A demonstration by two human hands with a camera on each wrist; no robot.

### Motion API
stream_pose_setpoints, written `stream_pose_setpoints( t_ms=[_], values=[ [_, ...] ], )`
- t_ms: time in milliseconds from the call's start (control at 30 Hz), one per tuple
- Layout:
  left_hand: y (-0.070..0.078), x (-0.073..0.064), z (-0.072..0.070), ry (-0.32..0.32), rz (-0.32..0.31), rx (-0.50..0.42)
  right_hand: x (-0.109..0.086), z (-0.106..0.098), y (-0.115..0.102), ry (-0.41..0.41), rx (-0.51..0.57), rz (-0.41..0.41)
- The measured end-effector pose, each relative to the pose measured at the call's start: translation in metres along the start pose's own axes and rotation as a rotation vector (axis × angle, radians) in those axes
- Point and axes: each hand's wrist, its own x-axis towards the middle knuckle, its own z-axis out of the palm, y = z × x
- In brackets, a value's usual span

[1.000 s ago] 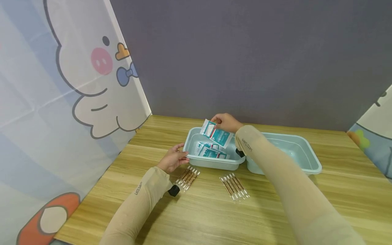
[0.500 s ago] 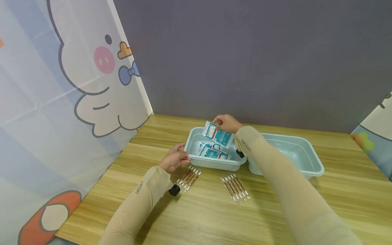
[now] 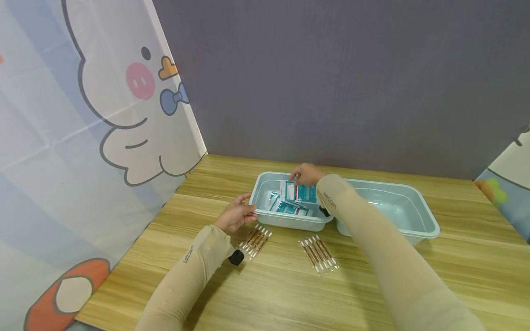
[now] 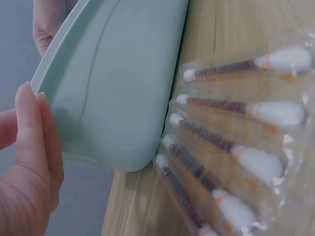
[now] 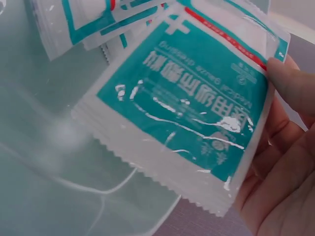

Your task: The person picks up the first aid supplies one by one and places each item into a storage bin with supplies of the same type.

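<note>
My right hand (image 3: 308, 174) pinches the edge of a medical gauze dressing packet (image 5: 187, 98), white and teal with a red stripe, over the inside of the left pale-green plastic bin (image 3: 290, 223). Under it, several similar packets (image 3: 287, 208) lie in a loose overlapping pile in that bin. At the bin's left front corner, my left hand (image 3: 235, 216) holds the rim, its fingers against the wall in the left wrist view. Close below that hand lies a clear pack of cotton swabs (image 4: 216, 132) with brown sticks.
A second pale-green bin (image 3: 399, 207) stands right of the first, partly behind my right sleeve. Another swab pack (image 3: 319, 254) lies on the wood-grain table (image 3: 273, 294) in front of the bins. A grey wall (image 3: 331, 82) rises behind the table.
My right hand has lowered the gauze packet further into the left bin, and the packet has turned more level. The left hand has stayed at the rim.
</note>
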Motion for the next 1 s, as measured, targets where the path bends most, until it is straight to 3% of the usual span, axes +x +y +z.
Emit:
stream_pose_setpoints(
  t_ms=[600,867,1000],
  values=[
    [0.0,0.0,0.004,-0.003,-0.012,0.004,-0.003,0.002,0.002,-0.071,-0.031,-0.005],
    [0.001,0.001,0.002,-0.01,-0.001,0.01,-0.022,-0.016,0.011,0.004,-0.026,-0.075],
    [-0.002,0.001,-0.002,-0.008,-0.009,0.022,-0.038,-0.024,0.021,0.03,0.023,-0.051]
  ],
)
